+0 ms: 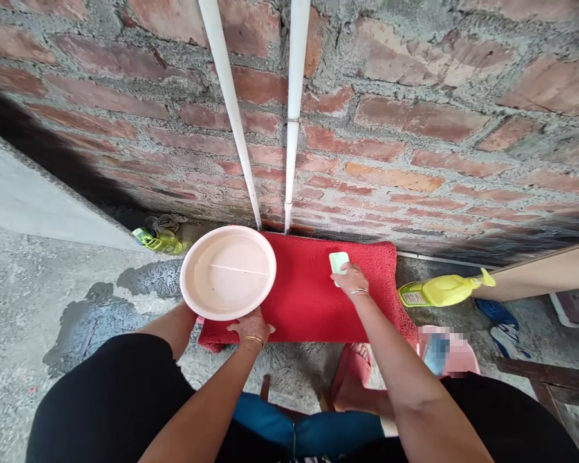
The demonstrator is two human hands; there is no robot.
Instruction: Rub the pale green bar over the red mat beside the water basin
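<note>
Right grip (352, 280) closed around pale green block (338, 261), over right part of red cloth (313, 312). Left grip (251, 326) at near side of pale pink basin (186, 273), cloth's left end; cannot tell whether holding.

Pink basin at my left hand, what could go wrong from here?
The basin appears to stick out past the left edge of the red cloth, so it might tip. It seems to hold water, which could slop out if your left hand bumps it. The wet patch on the concrete floor might be slippery.
</note>
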